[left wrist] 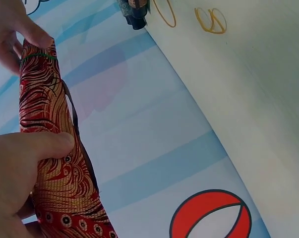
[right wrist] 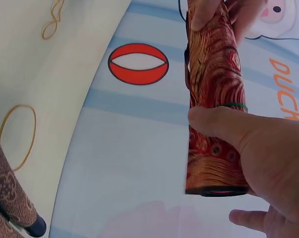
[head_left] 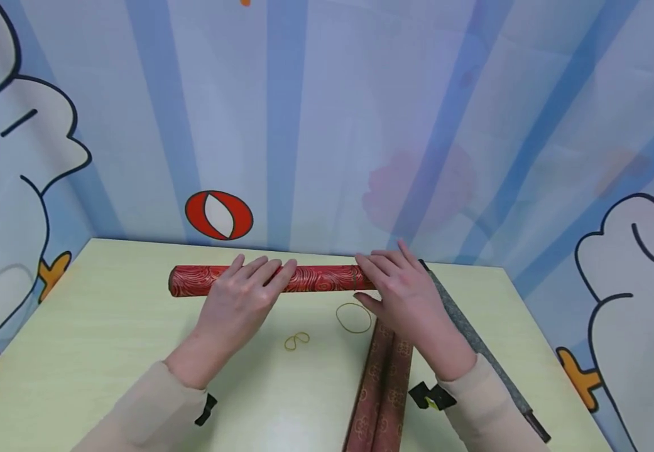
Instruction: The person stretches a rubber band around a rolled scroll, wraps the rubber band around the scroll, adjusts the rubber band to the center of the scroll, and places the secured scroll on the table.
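A red roll (head_left: 321, 278) with a swirling pattern is held level above the far part of the table. My left hand (head_left: 242, 301) grips its left half, and the thumb (left wrist: 57, 144) lies along the near side. Round the right end my right hand (head_left: 406, 295) holds the roll between thumb and fingers. A thin green band (right wrist: 236, 105) circles the roll beside the right thumb. In the left wrist view a dark strip (left wrist: 75, 116) hangs loosely along the roll's side. The fingers behind the roll are partly hidden.
Two brown patterned rolls (head_left: 386, 389) lie side by side beneath my right forearm. Beyond them is a grey roll (head_left: 479, 345) with black ends. One yellow rubber band (head_left: 337, 314) lies looped on the table (head_left: 106, 314), another band (head_left: 304, 334) twisted. A printed curtain (head_left: 327, 125) stands behind.
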{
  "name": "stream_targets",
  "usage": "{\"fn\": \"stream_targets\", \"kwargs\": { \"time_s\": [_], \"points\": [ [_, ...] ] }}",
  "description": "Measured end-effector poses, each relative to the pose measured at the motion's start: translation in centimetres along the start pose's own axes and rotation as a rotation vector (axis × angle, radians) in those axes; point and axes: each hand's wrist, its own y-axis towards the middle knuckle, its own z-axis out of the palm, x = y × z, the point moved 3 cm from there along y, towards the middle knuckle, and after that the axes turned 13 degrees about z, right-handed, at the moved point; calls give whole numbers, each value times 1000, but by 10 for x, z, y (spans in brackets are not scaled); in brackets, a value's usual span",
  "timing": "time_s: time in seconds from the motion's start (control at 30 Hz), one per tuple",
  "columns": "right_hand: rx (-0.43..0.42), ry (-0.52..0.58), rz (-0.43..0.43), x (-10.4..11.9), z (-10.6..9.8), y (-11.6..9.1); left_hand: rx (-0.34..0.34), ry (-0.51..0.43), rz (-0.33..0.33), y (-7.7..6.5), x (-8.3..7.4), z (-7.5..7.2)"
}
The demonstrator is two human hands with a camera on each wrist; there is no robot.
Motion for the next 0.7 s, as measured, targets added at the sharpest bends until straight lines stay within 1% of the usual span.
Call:
{"fn": "stream_targets", "kwargs": {
  "time_s": [0.07, 0.2, 0.3, 0.33, 0.4, 0.53, 0.6, 0.7],
  "points": [
    [4, -8, 7, -2, 0, 0, -5, 6, 4, 1, 0, 1],
    [6, 15, -39, 3, 4, 3, 5, 8, 16, 4, -3, 3],
    [20, 35, -55, 5, 5, 4, 17, 0, 18, 6, -5, 3],
    [26, 35, -53, 5, 5, 3, 24, -5, 19, 6, -6, 3],
    [32, 18, -23, 2, 3, 0, 36, -13, 10, 6, -6, 3],
    [24, -18, 21, -5, 1, -4, 48, -17, -3, 6, -5, 3],
    [17, -23, 15, -6, 1, -4, 44, -14, -4, 7, -5, 3],
    [13, -8, -17, -4, 3, -2, 29, -10, 5, 8, -6, 4]
  ]
}}
